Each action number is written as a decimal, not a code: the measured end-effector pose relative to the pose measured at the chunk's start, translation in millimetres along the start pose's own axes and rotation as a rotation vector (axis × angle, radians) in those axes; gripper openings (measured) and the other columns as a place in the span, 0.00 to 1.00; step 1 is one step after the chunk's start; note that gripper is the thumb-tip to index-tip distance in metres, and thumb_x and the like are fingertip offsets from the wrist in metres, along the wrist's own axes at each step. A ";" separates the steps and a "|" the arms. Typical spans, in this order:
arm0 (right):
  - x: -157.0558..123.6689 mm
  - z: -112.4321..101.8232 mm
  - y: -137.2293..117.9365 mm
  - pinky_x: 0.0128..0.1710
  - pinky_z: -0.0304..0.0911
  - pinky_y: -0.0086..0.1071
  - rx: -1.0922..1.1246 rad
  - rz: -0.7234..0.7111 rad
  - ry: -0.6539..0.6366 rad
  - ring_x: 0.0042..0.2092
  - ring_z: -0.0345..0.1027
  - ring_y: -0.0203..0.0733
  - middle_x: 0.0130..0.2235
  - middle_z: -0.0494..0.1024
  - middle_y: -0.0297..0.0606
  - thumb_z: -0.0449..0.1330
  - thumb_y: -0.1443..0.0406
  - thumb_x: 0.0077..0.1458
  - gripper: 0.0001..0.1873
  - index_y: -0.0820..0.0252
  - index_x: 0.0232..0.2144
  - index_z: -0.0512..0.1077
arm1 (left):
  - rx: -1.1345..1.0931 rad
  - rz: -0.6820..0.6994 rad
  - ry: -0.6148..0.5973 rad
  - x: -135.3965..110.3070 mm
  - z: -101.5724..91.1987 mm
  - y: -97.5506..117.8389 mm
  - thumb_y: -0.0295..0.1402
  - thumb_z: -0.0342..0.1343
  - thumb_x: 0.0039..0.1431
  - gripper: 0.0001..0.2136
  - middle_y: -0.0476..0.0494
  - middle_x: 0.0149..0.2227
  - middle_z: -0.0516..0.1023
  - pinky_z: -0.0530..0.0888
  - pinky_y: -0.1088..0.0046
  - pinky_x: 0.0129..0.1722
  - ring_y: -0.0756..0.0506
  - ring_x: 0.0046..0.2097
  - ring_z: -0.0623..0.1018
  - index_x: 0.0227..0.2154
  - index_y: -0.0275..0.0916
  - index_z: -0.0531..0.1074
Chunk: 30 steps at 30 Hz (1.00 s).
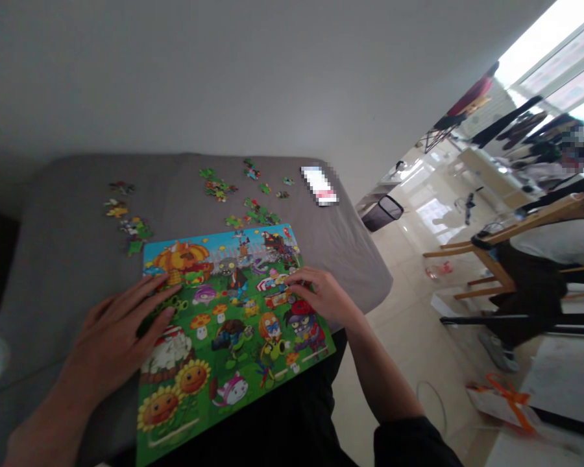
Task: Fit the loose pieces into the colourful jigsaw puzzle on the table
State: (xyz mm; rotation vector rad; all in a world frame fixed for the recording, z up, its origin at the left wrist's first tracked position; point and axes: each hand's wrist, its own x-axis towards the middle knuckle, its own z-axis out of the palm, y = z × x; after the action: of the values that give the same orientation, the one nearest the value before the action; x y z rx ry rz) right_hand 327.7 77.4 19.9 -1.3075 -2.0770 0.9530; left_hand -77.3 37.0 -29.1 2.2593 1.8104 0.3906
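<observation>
A colourful cartoon puzzle board [233,305], printed with sunflowers, mushrooms and zombie figures, lies at the near edge of the grey cloth surface. Its lower side reaches over my dark-clothed lap. My left hand [121,324] rests flat across the board's left edge, fingers stretched out over the picture. On the right side, my right hand [318,293] touches the board, its fingers pointing left and slightly bent, with the fingertips on the printed surface. No piece shows in either hand. Beyond the board are loose jigsaw pieces [219,189], some of them in small clusters.
More puzzle pieces [136,230] lie at the left. A phone [320,186] with a lit, blurred screen sits near the far right corner. A pale wall [224,78] rises behind. To the right are a tiled floor, a wooden chair [496,266] and a seated person.
</observation>
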 end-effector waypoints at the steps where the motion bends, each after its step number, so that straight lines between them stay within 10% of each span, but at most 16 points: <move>1: 0.6 -1.3 0.5 0.52 0.75 0.36 -0.006 -0.016 -0.004 0.48 0.83 0.44 0.47 0.87 0.39 0.64 0.68 0.71 0.10 0.53 0.47 0.86 | -0.001 -0.005 -0.002 0.2 0.0 0.2 0.52 0.35 0.79 0.31 0.38 0.73 0.73 0.66 0.41 0.71 0.32 0.74 0.71 0.65 0.45 0.76; 9: 2.0 1.2 4.9 0.57 0.77 0.40 -0.129 -0.063 -0.084 0.51 0.82 0.45 0.53 0.87 0.38 0.62 0.69 0.73 0.26 0.45 0.68 0.76 | -0.007 0.001 0.009 1.0 2.2 0.2 0.52 0.35 0.78 0.30 0.42 0.72 0.74 0.66 0.44 0.70 0.34 0.73 0.72 0.65 0.48 0.76; 30: -36.4 22.8 16.2 0.65 0.75 0.54 -0.243 -0.209 0.088 0.62 0.74 0.53 0.60 0.84 0.43 0.62 0.65 0.74 0.19 0.48 0.63 0.80 | -0.005 0.010 0.032 -1.0 2.7 -0.1 0.51 0.36 0.77 0.30 0.39 0.71 0.75 0.68 0.42 0.68 0.32 0.72 0.73 0.64 0.47 0.77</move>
State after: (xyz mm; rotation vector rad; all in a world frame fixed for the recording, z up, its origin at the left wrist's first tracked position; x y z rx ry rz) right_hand 335.3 42.3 -8.8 -1.1931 -2.2598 0.5582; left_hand -76.7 36.1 -31.8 2.2719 1.8118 0.4346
